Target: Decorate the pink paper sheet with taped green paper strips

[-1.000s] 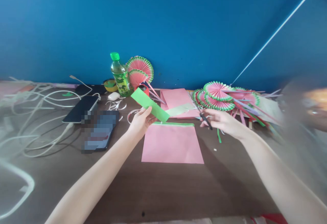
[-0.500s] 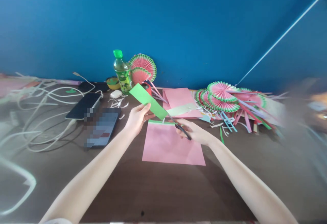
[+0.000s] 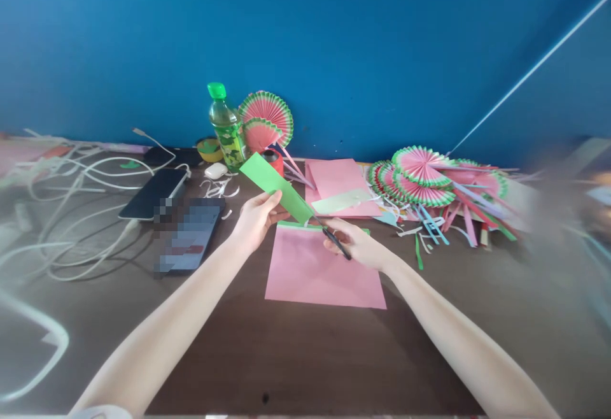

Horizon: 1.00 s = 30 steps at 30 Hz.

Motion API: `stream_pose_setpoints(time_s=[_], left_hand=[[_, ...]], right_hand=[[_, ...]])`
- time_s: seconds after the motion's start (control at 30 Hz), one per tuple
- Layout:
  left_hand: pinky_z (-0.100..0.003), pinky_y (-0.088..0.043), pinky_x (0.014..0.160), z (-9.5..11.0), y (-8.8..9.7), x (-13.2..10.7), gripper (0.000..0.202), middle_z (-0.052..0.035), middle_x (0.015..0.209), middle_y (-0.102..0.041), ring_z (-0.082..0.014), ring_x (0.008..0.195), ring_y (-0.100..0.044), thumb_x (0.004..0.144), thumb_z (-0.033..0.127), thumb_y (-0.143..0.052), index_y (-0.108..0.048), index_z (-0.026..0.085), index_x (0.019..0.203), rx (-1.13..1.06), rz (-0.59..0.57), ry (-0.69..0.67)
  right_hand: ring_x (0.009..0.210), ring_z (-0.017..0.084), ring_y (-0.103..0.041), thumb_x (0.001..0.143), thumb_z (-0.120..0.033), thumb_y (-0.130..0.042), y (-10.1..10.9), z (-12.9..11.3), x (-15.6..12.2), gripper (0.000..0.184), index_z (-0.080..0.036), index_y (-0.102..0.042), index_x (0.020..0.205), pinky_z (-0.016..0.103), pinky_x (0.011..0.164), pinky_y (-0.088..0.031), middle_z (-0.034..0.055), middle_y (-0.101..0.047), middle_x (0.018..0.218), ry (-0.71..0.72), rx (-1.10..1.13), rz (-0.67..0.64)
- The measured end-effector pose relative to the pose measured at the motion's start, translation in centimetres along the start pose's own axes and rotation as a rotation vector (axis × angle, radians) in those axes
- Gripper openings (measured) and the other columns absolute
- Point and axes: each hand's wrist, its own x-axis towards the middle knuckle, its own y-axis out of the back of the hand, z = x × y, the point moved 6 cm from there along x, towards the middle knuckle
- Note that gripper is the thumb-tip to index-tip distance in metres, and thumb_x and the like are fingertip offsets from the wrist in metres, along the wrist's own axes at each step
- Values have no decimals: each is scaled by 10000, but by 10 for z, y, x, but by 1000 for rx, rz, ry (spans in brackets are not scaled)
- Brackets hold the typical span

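Green paper strip [image 3: 277, 184] slants in air above dark tabletop [image 3: 286, 355], pinched in left hand [image 3: 252, 223], thumb on near face, probably to steady it while leaving lower end free. Right hand [image 3: 360, 245] grips dark-handled scissors [image 3: 338, 244], blades at strip's lower right end; whether they have bitten, cannot tell. Pink sheet [image 3: 324, 276] lies flat beneath, green band along far edge, likely central for easy reach. Pleated fans [image 3: 424, 165] heaped right, phone [image 3: 193, 239] left, seemingly clear of hands' working space.
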Motion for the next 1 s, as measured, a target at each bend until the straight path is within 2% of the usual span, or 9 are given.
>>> stream_pose_setpoints(time_s=[0.17, 0.4, 0.7, 1.0], left_hand=[[-289, -522, 654, -3, 0, 1, 218, -59, 712, -668, -155, 647, -635, 643, 279, -685, -638, 108, 770, 8, -4, 8], [-283, -520, 650, -2, -1, 0, 232, -62, 715, -668, -149, 641, -632, 656, 288, -675, -637, 107, 798, 22, -10, 4], [-264, -529, 629, 0, 0, -1, 216, -60, 784, -671, -141, 666, -630, 650, 274, -680, -639, 121, 795, 28, -11, -24], [-301, -534, 674, -1, -1, -1, 215, -68, 790, -671, -161, 701, -638, 642, 259, -687, -648, 113, 794, 16, -13, -2]], right_hand=[[792, 158, -523, 759, -421, -550, 0, 4, 1, 466, -242, -509, 1187, 322, 743, -455, 58, -513, 963, -17, 7, 9], [753, 157, -526, 751, -395, -558, 0, 5, 1, 468, -220, -516, 1184, 306, 683, -458, 52, -553, 867, -48, 65, 3], [736, 122, -533, 726, -296, -576, 1, 3, 1, 389, -198, -586, 1102, 264, 648, -454, 75, -544, 984, -57, 175, -10], [683, 121, -505, 712, -291, -568, 1, -2, 2, 359, -162, -622, 1042, 239, 562, -436, 56, -542, 833, -54, 143, 23]])
